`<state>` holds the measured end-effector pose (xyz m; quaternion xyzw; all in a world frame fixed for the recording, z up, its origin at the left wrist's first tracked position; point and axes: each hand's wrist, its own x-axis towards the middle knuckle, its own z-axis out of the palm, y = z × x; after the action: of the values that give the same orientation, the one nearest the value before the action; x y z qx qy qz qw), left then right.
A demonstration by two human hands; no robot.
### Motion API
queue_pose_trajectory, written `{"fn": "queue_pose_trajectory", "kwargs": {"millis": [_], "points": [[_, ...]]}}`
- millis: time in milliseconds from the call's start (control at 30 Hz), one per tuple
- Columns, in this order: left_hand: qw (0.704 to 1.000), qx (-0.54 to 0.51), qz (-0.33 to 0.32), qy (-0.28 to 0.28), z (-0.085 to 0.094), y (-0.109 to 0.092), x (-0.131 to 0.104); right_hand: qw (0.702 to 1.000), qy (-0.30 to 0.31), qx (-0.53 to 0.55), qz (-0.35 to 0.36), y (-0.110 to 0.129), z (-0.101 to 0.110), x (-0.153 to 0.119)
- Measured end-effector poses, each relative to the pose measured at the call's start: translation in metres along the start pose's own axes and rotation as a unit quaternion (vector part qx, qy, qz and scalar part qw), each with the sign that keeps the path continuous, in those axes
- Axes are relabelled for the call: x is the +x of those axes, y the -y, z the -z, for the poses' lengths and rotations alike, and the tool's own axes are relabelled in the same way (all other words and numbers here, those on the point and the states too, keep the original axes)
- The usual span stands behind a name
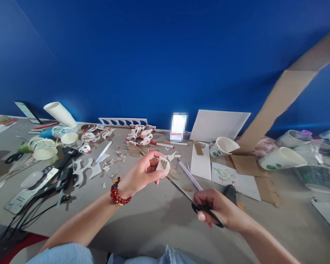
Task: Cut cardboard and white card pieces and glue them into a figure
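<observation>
My left hand (147, 170), with a red bead bracelet at the wrist, pinches a small white paper piece (163, 165) that has a brown corrugated patch on it. Black-handled scissors (194, 204) are in my right hand (217, 209), and their blades point up and left, with the tips by the white piece. Both hands are above the grey table (143, 216). Behind my left hand lie small cardboard scraps (112, 163) and a cluster of white and red cut-outs (140, 135).
A lit phone (178, 126) and a white board (220, 125) lean at the blue wall. Paper cups (227, 145), a drawing (235, 179) and cardboard lie right. Glue guns (62, 179), cables and a power strip (24, 194) lie left.
</observation>
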<state>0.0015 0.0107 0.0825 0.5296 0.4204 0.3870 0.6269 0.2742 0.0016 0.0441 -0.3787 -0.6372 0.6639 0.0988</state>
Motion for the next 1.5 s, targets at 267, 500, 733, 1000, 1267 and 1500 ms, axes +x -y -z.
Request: {"fn": "queue_pose_trajectory", "kwargs": {"millis": [267,500,733,1000,1267,1500], "points": [[1.000,0.001,0.002,-0.004,-0.0025,-0.0004,0.0014,1.000,-0.016,-0.017,0.002,-0.0012,0.0005,-0.0020],[1.000,-0.007,-0.003,-0.001,-0.0027,0.0004,0.0014,1.000,-0.012,-0.021,0.018,0.0000,0.0013,-0.0014],[1.000,-0.006,-0.009,0.001,-0.0031,0.0000,0.0012,0.998,-0.019,-0.044,0.037,0.0010,0.0017,0.0000],[1.000,-0.010,-0.011,0.004,-0.0034,-0.0004,0.0011,0.992,-0.032,-0.084,0.087,-0.0041,0.0042,0.0023],[1.000,-0.005,-0.001,-0.014,-0.0030,-0.0020,0.0007,0.993,-0.031,-0.087,0.078,-0.0015,0.0037,-0.0006],[0.999,-0.034,-0.002,-0.033,-0.0049,-0.0004,0.0038,0.998,-0.017,-0.031,0.044,-0.0010,-0.0011,-0.0040]]}}
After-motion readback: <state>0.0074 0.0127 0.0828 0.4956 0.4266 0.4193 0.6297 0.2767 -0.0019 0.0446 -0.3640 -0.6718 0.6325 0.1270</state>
